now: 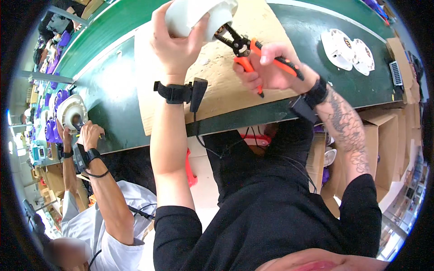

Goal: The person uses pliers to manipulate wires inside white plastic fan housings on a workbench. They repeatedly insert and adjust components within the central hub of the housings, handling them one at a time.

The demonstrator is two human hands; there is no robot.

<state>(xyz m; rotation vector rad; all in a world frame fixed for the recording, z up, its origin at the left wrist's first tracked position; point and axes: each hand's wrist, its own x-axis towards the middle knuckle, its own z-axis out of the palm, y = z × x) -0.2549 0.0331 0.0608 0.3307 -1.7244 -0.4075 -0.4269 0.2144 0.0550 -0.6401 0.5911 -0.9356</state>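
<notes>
My left hand [177, 45] is closed around a white, rounded plastic housing [192, 17] near the top of the head view, lifted above a cardboard sheet. In my right hand [278, 67] is a pair of pliers [250, 53] with orange and black handles and dark jaws. The handles are spread apart, with my fingers around them. The jaws reach into the open underside of the housing, next to some small dark parts. What the jaw tips touch is hidden by the housing's rim.
The cardboard sheet [217, 86] lies on a green workbench [113, 124]. Two white housings [338, 49] sit at the right, near cardboard boxes [384, 144]. A person at the left works on another white housing [71, 108], beside purple parts [58, 100].
</notes>
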